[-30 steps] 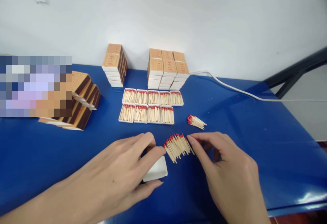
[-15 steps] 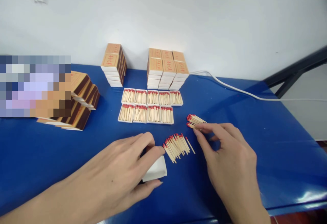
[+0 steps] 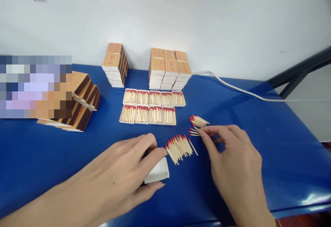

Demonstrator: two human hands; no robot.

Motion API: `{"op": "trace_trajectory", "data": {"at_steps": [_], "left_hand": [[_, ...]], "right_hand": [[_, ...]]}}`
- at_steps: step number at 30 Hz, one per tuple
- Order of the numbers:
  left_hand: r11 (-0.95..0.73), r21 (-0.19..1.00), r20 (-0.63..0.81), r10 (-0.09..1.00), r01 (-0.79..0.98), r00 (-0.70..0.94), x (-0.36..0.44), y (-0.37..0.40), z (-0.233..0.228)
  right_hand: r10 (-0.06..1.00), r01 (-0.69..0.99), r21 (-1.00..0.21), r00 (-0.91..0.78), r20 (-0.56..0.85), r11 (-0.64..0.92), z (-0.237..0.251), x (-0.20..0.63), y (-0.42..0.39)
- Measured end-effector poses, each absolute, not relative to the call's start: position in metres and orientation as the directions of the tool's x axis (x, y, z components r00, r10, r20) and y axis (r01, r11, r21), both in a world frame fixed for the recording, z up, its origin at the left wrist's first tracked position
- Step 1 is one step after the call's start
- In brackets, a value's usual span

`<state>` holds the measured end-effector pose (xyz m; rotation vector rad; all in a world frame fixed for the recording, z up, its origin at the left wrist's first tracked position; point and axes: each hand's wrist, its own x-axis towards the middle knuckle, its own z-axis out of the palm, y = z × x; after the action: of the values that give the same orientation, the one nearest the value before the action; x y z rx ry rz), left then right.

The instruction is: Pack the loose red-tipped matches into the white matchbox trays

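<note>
My left hand (image 3: 129, 166) is closed around a white matchbox tray (image 3: 158, 171), part of which is hidden by the fingers. Just right of that tray, a fanned row of red-tipped matches (image 3: 179, 147) lies on the blue table. My right hand (image 3: 234, 161) pinches at a few matches (image 3: 193, 131) with thumb and forefinger, their red heads pointing left. Beyond those fingertips lies a small bunch of matches (image 3: 199, 120). Two rows of white trays filled with matches (image 3: 155, 115) stand further back, side by side.
Stacked matchboxes (image 3: 169, 68) stand against the wall behind the filled trays, with a narrower stack (image 3: 113, 65) to their left. More matchboxes (image 3: 82, 106) are piled at the left, partly behind a blurred patch. A white cable (image 3: 238, 89) runs across the table's back right.
My right hand has shifted slightly right and toward me, drawing a few matches apart from the small bunch. My left hand stays at the white tray.
</note>
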<state>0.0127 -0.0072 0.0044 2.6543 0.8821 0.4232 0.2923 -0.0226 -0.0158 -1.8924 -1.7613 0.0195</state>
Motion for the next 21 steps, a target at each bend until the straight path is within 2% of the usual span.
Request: {"op": "trace_trajectory", "data": {"at_steps": [10, 21], "left_hand": [[-0.765, 0.377, 0.178, 0.612, 0.522, 0.770, 0.013, -0.006, 0.005], [-0.761, 0.381, 0.174, 0.616, 0.525, 0.768, 0.012, -0.007, 0.004]], "right_hand": [[0.924, 0.900, -0.435, 0.152, 0.351, 0.017, -0.009, 0.294, -0.026], [0.960, 0.879, -0.475, 0.105, 0.260, 0.032, -0.005, 0.315, -0.032]]}}
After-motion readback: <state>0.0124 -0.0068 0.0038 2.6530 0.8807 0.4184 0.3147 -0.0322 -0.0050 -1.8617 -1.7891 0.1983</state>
